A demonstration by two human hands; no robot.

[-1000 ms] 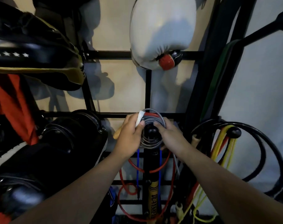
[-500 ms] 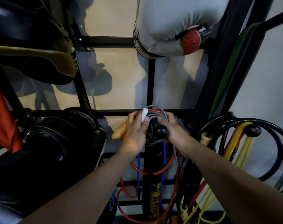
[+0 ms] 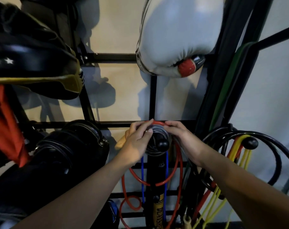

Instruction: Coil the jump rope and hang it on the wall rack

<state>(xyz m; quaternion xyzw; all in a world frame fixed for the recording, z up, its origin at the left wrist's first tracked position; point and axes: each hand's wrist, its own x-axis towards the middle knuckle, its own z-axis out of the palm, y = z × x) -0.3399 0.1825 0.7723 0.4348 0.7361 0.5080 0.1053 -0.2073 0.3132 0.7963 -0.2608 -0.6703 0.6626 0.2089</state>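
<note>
Counting what I saw: one grey coiled jump rope (image 3: 154,150), looped over one ball-tipped peg (image 3: 162,144) at the middle of the black wall rack (image 3: 153,98). A second ball-tipped peg (image 3: 250,143) sat to the right, carrying black cable loops (image 3: 272,146) and yellow bands (image 3: 239,146). One red cord (image 3: 180,164) arced over the top of the coil and hung in loops below it; two blue strands (image 3: 142,177) ran down behind. One white boxing glove (image 3: 176,38) hung above, one black-and-gold glove (image 3: 33,63) upper left, one black bag (image 3: 58,156) lower left. A tan handle (image 3: 120,143) poked out just left of the left hand.

Two hands, both raised to the coil with forearms coming up from the bottom corners. Left hand (image 3: 137,142) was curled, thumb and fingertips pinching the coil's upper left edge. Right hand (image 3: 181,138) was partly closed, fingers hooked on the upper right of the coil, touching the red cord; I could not tell which strands it actually gripped. Palms faced each other across the peg.
</note>
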